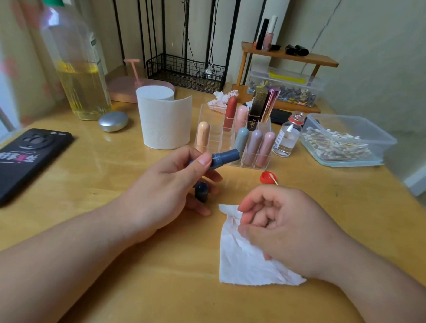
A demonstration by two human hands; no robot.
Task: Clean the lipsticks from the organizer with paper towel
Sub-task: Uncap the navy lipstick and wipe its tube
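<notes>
Fingers [181, 154] and thumb of the left hand [167, 184] pinch a blue-grey lipstick [228, 157] just before the organizer [220, 142], its lower end hidden in the palm (its dark cap [201, 192] sits on the table beneath). Gold lettering on a black tube [256, 109] is unreadable. Right hand [289, 227] lies curled on the paper towel [247, 264]; whether it grips is unclear.
</notes>
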